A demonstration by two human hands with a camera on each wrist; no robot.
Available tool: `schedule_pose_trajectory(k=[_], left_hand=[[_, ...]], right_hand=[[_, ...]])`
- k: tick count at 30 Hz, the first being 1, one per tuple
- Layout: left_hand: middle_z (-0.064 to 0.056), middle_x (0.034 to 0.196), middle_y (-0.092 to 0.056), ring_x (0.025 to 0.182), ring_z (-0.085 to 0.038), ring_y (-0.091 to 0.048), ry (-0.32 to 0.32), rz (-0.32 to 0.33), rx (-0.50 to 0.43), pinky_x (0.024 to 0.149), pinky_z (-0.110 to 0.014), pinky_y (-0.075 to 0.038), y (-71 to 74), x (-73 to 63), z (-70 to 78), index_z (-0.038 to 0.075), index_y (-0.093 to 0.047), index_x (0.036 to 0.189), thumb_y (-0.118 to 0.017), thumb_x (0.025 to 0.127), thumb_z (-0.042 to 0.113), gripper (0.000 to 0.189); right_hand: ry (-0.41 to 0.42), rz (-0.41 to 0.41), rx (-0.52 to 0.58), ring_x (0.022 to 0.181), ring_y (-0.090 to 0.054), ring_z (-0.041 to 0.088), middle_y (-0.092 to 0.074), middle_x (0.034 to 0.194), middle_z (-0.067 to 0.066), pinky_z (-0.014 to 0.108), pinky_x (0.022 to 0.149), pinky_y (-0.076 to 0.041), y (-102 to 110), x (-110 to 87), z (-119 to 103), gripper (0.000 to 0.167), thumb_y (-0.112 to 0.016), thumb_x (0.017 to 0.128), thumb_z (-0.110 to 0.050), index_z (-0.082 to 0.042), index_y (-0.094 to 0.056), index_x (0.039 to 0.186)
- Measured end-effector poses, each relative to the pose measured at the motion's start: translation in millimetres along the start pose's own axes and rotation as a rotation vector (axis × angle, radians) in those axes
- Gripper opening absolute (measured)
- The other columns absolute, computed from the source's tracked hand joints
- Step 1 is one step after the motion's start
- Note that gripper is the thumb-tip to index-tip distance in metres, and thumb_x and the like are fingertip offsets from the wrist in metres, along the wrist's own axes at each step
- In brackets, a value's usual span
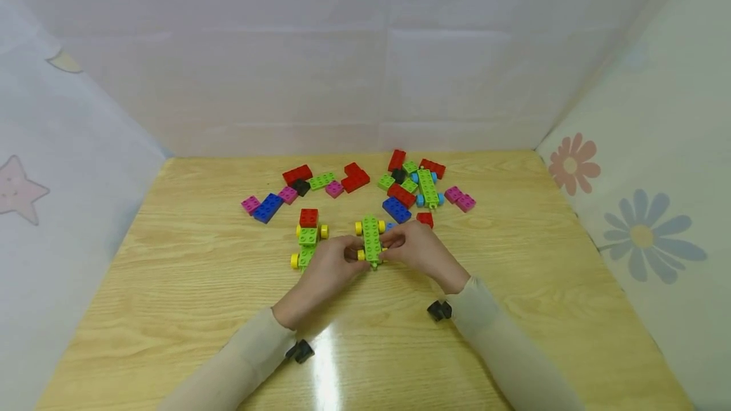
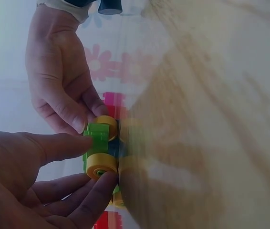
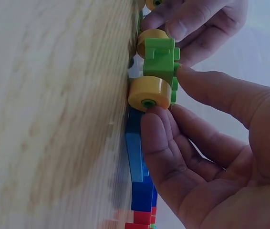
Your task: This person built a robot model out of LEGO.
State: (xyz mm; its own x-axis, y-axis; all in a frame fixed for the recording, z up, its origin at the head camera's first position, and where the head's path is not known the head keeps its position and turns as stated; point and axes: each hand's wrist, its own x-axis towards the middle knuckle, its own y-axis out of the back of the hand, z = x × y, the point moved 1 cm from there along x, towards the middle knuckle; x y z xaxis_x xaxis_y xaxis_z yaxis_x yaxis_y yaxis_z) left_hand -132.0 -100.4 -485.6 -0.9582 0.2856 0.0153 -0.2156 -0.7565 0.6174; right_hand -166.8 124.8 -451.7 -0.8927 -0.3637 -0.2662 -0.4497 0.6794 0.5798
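A lime-green toy car base [image 1: 371, 236] with yellow wheels stands on the wooden table between the hands, its studs up. My left hand [image 1: 328, 265] pinches its near left corner; in the left wrist view the thumb lies on the green end and a fingertip touches a yellow wheel [image 2: 100, 165]. From the other side my right hand [image 1: 419, 249] pinches the near right corner, fingertips against the other wheel [image 3: 149, 93]. Left of it stands a second green base [image 1: 306, 254] with yellow wheels, partly hidden by the left hand. It bears a green brick and a red brick [image 1: 309, 217].
Behind the right hand lie a blue brick [image 1: 396, 210], a small red brick [image 1: 424, 219] and a green base with light-blue wheels [image 1: 428, 186]. Farther left are another blue brick [image 1: 268, 207], pink bricks [image 1: 288, 195] and red bricks [image 1: 355, 179]. A white wall [image 1: 354, 94] rises behind the table.
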Motion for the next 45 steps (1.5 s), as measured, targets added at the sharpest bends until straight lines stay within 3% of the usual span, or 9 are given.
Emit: schedule_pose_trajectory(k=[3, 6, 12, 19, 23, 27, 36, 41, 45], left_hand=[[-0.007, 0.109, -0.084, 0.088, -0.013, -0.074, 0.051, 0.0, 0.007, 0.08, -0.034, -0.065, 4.1, -0.7, 7.8, 0.006, -0.081, 0.131, -0.089, 0.093, 0.013, 0.039], [-0.003, 0.106, -0.084, 0.087, -0.01, -0.072, 0.083, 0.01, 0.009, 0.081, -0.032, -0.064, 4.5, 0.5, 6.0, 0.009, -0.082, 0.13, -0.09, 0.093, 0.013, 0.038], [-0.008, 0.107, -0.083, 0.087, -0.014, -0.072, 0.025, 0.007, 0.031, 0.077, -0.033, -0.062, 8.4, -2.6, 6.7, 0.004, -0.08, 0.131, -0.087, 0.096, 0.014, 0.037], [-0.009, 0.108, -0.084, 0.088, -0.014, -0.074, 0.025, 0.007, 0.034, 0.078, -0.034, -0.064, 12.3, -5.5, 11.1, 0.003, -0.079, 0.131, -0.088, 0.096, 0.014, 0.038], [-0.007, 0.107, -0.084, 0.086, -0.012, -0.073, -0.018, 0.018, 0.038, 0.075, -0.031, -0.063, 6.1, -1.0, -4.2, 0.004, -0.079, 0.131, -0.089, 0.095, 0.018, 0.04], [-0.008, 0.107, -0.083, 0.085, -0.013, -0.073, -0.04, 0.016, 0.045, 0.073, -0.03, -0.061, 3.5, 0.2, -12.3, 0.002, -0.079, 0.131, -0.089, 0.096, 0.02, 0.041], [-0.01, 0.11, -0.083, 0.089, -0.015, -0.074, -0.037, -0.001, 0.057, 0.079, -0.033, -0.064, 4.3, -2.4, -7.0, 0.0, -0.078, 0.132, -0.085, 0.101, 0.021, 0.038], [-0.01, 0.112, -0.084, 0.092, -0.013, -0.076, 0.027, 0.0, 0.03, 0.084, -0.034, -0.067, 4.3, -3.9, 2.4, 0.001, -0.079, 0.132, -0.087, 0.096, 0.017, 0.04], [-0.008, 0.113, -0.084, 0.094, -0.011, -0.075, 0.036, -0.01, 0.033, 0.085, -0.034, -0.066, 1.2, -1.5, -5.7, 0.003, -0.079, 0.134, -0.088, 0.096, 0.02, 0.043]], right_hand=[[0.0, 0.0, -0.002, 0.095, -0.073, 0.014, -0.082, 0.113, 0.001, 0.033, 0.087, -0.064, -0.8, 1.4, -2.9, 0.032, -0.09, 0.096, -0.023, -0.01, -0.085, 0.125], [-0.007, 0.001, -0.007, 0.096, -0.074, 0.014, -0.082, 0.113, 0.001, 0.034, 0.089, -0.065, -2.0, 2.4, -5.6, 0.033, -0.091, 0.096, -0.024, -0.011, -0.085, 0.125], [-0.012, 0.006, -0.017, 0.097, -0.074, 0.014, -0.081, 0.113, 0.001, 0.034, 0.09, -0.065, -3.5, 3.9, -6.8, 0.033, -0.09, 0.096, -0.025, -0.011, -0.085, 0.126], [-0.005, 0.007, -0.011, 0.097, -0.074, 0.014, -0.08, 0.114, 0.001, 0.034, 0.089, -0.065, -4.7, 2.8, -7.5, 0.032, -0.09, 0.096, -0.025, -0.012, -0.085, 0.125], [0.003, 0.016, -0.02, 0.098, -0.073, 0.015, -0.08, 0.115, -0.001, 0.035, 0.09, -0.064, -1.5, -0.2, -7.9, 0.028, -0.089, 0.097, -0.026, -0.014, -0.086, 0.123], [0.012, 0.032, -0.017, 0.102, -0.075, 0.016, -0.082, 0.117, 0.001, 0.038, 0.091, -0.065, 6.5, -2.1, -8.8, 0.031, -0.087, 0.099, -0.029, -0.013, -0.084, 0.126], [0.006, 0.044, -0.007, 0.114, -0.075, 0.023, -0.081, 0.125, 0.002, 0.045, 0.098, -0.064, 31.9, 6.4, -14.1, 0.039, -0.085, 0.102, -0.032, -0.012, -0.08, 0.135], [0.009, 0.061, 0.015, 0.12, -0.074, 0.027, -0.08, 0.13, 0.005, 0.048, 0.102, -0.063, 48.1, 13.7, -15.1, 0.041, -0.083, 0.103, -0.032, -0.01, -0.079, 0.137], [0.006, 0.08, 0.029, 0.122, -0.074, 0.03, -0.08, 0.132, 0.008, 0.05, 0.102, -0.063, 59.1, 17.3, -11.7, 0.041, -0.082, 0.104, -0.031, -0.01, -0.078, 0.14]])
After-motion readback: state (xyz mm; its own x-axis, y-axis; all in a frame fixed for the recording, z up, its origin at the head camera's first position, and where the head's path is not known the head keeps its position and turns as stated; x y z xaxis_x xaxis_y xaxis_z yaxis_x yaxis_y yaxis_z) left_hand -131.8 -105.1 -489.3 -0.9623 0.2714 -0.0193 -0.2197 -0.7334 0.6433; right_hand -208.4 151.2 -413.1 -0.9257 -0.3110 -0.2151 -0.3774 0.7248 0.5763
